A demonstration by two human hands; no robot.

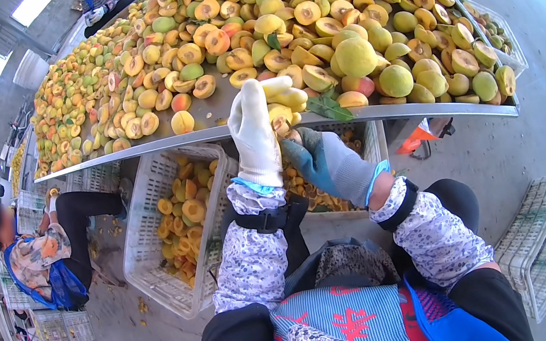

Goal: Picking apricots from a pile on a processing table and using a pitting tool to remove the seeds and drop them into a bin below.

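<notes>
My left hand [257,129], in a white knit glove with yellowed fingers, holds a halved yellow fruit [280,113] just over the table's near edge. My right hand [322,156], in a grey and teal glove, is closed at that fruit's lower side; whether it grips a small tool or the stone cannot be told. Beyond both hands, a metal-rimmed table [180,141] bears a large heap of halved and whole peach-like fruit [305,12], many halves showing brown stones or hollows. A green leaf [329,107] lies at the edge.
Below the table edge stand a white plastic crate [163,294] of pitted halves and another crate [375,144] with fruit pieces under my hands. Stacked crates [542,238] stand on the floor at right. One person [41,255] sits at left, another [104,3] beyond the table.
</notes>
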